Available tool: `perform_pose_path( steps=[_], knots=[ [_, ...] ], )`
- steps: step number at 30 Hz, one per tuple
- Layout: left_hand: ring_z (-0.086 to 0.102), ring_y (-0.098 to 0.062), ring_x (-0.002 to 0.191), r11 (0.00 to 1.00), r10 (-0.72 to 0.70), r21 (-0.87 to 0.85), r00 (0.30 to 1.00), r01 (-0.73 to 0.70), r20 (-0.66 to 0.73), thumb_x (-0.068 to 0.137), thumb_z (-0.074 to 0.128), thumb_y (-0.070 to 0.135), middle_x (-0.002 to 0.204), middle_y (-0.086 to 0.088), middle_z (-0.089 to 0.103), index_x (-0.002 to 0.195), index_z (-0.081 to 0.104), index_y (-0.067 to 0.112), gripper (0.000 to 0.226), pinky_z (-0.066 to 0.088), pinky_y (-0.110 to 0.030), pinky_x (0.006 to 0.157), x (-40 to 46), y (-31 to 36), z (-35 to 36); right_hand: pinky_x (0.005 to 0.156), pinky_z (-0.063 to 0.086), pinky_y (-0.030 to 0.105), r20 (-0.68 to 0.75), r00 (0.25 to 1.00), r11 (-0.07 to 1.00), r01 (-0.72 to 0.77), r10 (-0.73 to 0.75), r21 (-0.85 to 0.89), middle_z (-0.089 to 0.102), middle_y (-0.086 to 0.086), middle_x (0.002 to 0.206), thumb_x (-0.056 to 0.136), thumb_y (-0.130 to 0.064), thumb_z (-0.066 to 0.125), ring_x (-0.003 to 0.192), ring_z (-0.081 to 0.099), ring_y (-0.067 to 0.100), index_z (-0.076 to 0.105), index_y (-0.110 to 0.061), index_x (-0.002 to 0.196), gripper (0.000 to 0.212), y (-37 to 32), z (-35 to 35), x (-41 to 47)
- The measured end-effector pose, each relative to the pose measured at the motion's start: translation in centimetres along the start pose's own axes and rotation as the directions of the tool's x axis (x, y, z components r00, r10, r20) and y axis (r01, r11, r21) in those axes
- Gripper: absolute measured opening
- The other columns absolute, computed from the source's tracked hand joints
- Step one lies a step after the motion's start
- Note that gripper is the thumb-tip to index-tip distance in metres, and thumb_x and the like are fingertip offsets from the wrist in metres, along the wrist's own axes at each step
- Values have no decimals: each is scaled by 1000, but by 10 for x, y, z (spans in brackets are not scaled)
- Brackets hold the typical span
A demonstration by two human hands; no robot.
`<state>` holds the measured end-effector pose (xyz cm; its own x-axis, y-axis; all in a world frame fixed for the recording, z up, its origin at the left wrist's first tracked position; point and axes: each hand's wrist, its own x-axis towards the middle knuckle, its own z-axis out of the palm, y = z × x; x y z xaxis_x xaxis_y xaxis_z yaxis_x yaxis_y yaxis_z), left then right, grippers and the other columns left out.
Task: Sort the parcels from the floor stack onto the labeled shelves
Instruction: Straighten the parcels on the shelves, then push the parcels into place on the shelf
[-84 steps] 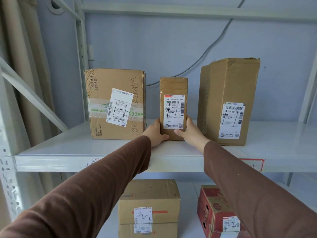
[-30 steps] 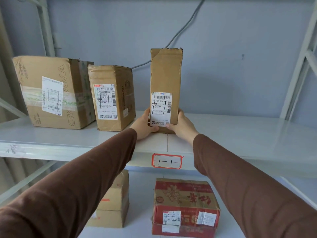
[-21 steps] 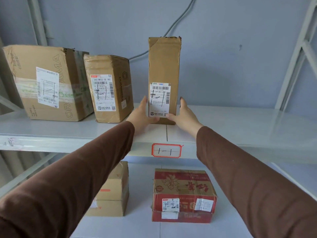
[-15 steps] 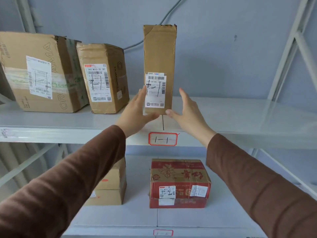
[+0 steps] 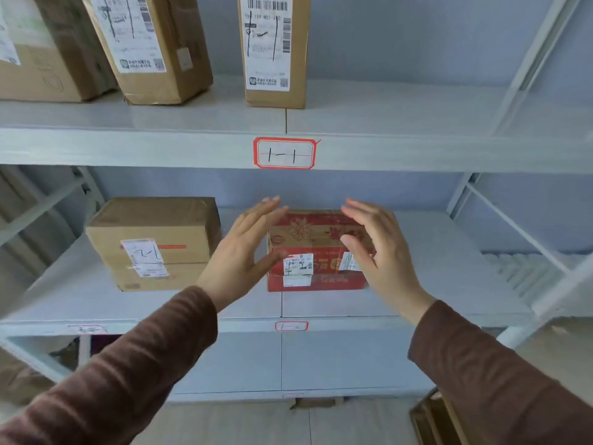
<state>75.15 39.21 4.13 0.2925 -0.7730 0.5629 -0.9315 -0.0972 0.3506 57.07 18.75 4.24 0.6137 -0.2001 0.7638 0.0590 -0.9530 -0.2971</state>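
A tall narrow cardboard parcel (image 5: pixel 275 59) stands upright on the upper shelf (image 5: pixel 401 123), just above the red-framed label "1-1" (image 5: pixel 284 153). To its left stand a mid-sized parcel (image 5: pixel 154 49) and a large box (image 5: pixel 35 59) cut off at the frame's edge. My left hand (image 5: pixel 239 255) and my right hand (image 5: pixel 378 252) hang in the air below that shelf, palms facing each other, fingers straight, holding nothing. Behind them on the lower shelf (image 5: pixel 433 284) sits a red printed parcel (image 5: pixel 316 252).
Two stacked brown boxes (image 5: pixel 154 242) sit on the lower shelf's left part. White diagonal braces (image 5: pixel 519 232) and uprights frame the rack's right side. A cardboard box corner (image 5: pixel 433 419) shows on the wooden floor at bottom right. A second small label (image 5: pixel 291 326) marks the lower shelf edge.
Both hands let go of the tall narrow parcel, which stays upright on the upper shelf, and dropped down and back toward me. My view tilted downward.
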Motion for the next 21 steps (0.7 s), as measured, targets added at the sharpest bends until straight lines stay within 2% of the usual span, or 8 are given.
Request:
perform_pose_path(
  steps=[3,6,9,11,15,17,19,21],
  knots=[
    [24,-16,151,983,-172,-55,982,177,79,94,66,35,165,7,23,155,31,28,71,26,-41,122,-5,-18,34,111,42,38,86,978,981,-192,191,3,52,-2,149,99,-21,66,138,45,17,55,-14,142,46,40,15,-25],
    [24,-20,150,932,-348,-55,928,357,129,94,66,39,166,4,19,157,25,29,76,25,-41,119,-5,-39,66,114,38,33,139,931,941,-339,338,-18,48,-4,154,98,-24,67,140,43,15,50,-18,148,53,79,28,-45],
    [21,-25,152,868,-479,-60,862,494,164,94,66,39,168,0,14,158,20,30,80,25,-48,121,-3,-59,92,115,36,36,174,856,872,-488,487,-41,43,-3,158,96,-26,69,141,40,18,41,-20,153,64,111,41,-59],
    [23,-29,151,820,-548,-81,817,567,182,93,67,39,167,-4,14,158,17,30,83,26,-50,120,0,-66,106,118,33,37,212,776,799,-600,593,-39,37,-1,161,95,-27,70,144,36,20,33,-21,157,73,124,48,-65],
    [33,-32,146,723,-645,-127,730,679,224,85,77,36,164,-10,24,159,8,24,102,31,-49,116,3,-78,131,120,34,45,307,605,644,-764,735,-36,32,4,165,90,-34,76,149,35,26,16,-22,161,93,145,64,-71],
    [40,-34,142,676,-684,-129,683,726,257,84,80,32,161,-10,32,159,4,26,107,35,-51,115,0,-87,145,118,37,48,339,535,582,-812,774,-47,35,5,163,88,-38,78,147,39,29,12,-23,161,100,154,73,-74],
    [52,-33,132,643,-687,-177,663,745,297,84,80,27,151,-8,46,157,7,31,103,44,-53,110,-2,-94,157,112,45,47,367,502,552,-833,783,-41,48,5,155,87,-37,79,138,51,29,16,-23,159,97,162,81,-78],
    [63,-25,113,614,-690,-222,652,757,315,86,77,21,135,-5,59,153,16,28,91,53,-48,101,-2,-95,167,104,51,43,388,489,542,-840,781,-34,59,3,143,87,-34,79,127,61,28,27,-23,153,84,169,88,-80]
  ],
)
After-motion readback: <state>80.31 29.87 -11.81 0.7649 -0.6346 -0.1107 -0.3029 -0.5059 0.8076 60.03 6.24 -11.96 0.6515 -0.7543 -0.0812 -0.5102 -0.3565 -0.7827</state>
